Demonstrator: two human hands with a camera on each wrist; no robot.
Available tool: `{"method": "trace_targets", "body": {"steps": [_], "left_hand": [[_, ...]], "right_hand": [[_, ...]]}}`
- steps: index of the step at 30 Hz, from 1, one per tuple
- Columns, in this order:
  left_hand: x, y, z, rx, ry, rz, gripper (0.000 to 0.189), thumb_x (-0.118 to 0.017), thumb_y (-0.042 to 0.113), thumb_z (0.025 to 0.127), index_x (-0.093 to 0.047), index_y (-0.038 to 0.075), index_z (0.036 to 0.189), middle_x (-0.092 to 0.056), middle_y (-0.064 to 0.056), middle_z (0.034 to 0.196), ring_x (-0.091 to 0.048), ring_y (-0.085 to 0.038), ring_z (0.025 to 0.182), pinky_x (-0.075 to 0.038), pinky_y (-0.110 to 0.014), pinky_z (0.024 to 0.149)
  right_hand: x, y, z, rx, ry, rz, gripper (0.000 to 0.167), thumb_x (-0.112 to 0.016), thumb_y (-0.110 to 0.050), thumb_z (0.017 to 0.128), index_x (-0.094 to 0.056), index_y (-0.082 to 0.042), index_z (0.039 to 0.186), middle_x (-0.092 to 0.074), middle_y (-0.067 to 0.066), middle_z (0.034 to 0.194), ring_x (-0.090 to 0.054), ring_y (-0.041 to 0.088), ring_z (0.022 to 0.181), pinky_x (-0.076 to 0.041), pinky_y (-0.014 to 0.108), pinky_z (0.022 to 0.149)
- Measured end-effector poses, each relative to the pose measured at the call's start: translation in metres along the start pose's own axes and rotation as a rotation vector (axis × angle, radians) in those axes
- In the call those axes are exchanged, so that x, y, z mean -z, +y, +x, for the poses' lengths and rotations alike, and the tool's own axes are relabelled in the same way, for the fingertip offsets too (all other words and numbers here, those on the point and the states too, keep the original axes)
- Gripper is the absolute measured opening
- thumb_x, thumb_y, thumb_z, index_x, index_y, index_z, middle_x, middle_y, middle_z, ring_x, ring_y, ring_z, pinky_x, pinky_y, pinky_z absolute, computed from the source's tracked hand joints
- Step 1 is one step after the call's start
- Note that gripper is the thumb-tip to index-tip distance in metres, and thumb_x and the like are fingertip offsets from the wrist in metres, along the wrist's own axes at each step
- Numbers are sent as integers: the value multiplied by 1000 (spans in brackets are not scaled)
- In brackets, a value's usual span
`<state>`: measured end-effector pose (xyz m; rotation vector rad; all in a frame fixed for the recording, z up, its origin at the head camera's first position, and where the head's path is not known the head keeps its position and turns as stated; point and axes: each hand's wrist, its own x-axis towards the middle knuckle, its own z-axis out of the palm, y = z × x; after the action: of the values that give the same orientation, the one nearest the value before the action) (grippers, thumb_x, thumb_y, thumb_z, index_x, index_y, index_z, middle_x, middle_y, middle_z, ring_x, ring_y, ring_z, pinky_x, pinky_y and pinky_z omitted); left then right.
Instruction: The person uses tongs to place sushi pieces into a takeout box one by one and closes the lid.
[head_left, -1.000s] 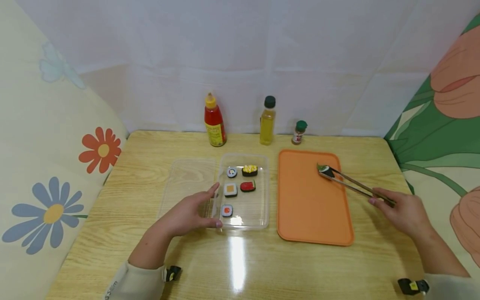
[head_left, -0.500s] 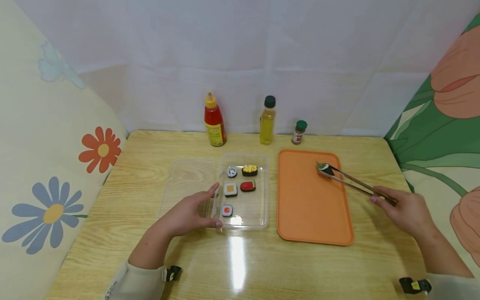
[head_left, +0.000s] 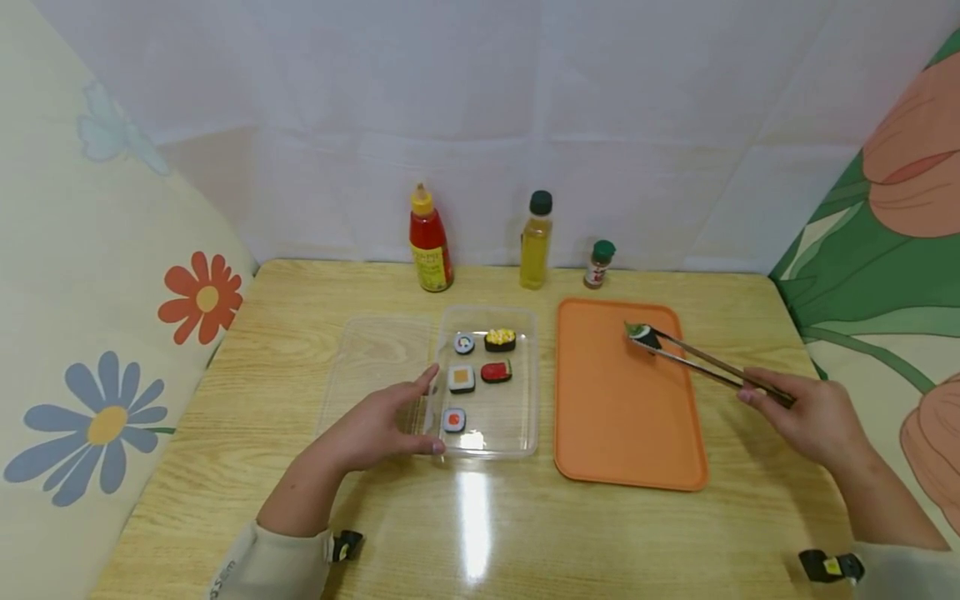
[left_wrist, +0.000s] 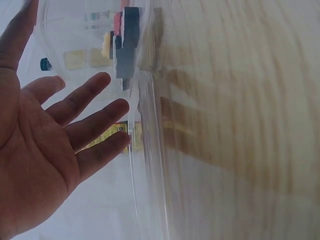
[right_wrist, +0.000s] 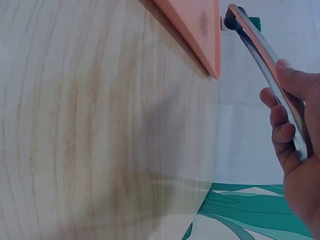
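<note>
My right hand [head_left: 813, 417] grips metal tongs [head_left: 712, 367], whose tips pinch a dark sushi piece [head_left: 642, 336] with a green top. That piece is over the upper right part of the orange tray [head_left: 626, 433]. In the right wrist view, the fingers wrap around the tongs [right_wrist: 270, 75]. My left hand [head_left: 378, 429] is at the left side of a clear plastic container [head_left: 510, 425], thumb and fingertips at its edge. In the left wrist view, the left hand [left_wrist: 55, 135] has its fingers spread and straight. Several sushi pieces lie inside the container, including a corn-topped one [head_left: 499, 340] and a red-topped one [head_left: 496, 372].
A clear lid [head_left: 375, 354] lies left of the container, partly behind the left hand. Along the back of the wooden table [head_left: 585, 542] stand a red sauce bottle [head_left: 430, 250], an oil bottle [head_left: 535, 246] and a small green-capped shaker [head_left: 598, 265]. A white cloth hangs behind.
The tongs and the sushi piece have moved slightly left over the tray and turned a little. The left hand and the container have stayed in place.
</note>
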<state>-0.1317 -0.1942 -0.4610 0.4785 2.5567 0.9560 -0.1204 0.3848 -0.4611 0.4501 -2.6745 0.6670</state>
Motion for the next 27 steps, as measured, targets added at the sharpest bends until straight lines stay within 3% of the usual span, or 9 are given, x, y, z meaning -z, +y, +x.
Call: {"method": "trace_targets", "body": {"steps": [16,27], "left_hand": [[0,0,1,12,5,1,113,-88,52,78,-26,17,166,-47,-17,157,-38,-40,148,-31,-59,119],[-1,-2,2,31,8,-29,115,-91,52,74,-27,21,166,-45,-15,159,-38,-37,148,-31,-57,119]], "right_hand": [[-1,-21,14,60,-21,85,34,-87,-1,80,-80,-3,112,-79,9,86,-58,-5,63,-38,15,48],[-1,-37,25,83,-50,90,33,-87,-5,82,-80,-6,114,-78,4,85,-42,-1,52,-31,17,46]]}}
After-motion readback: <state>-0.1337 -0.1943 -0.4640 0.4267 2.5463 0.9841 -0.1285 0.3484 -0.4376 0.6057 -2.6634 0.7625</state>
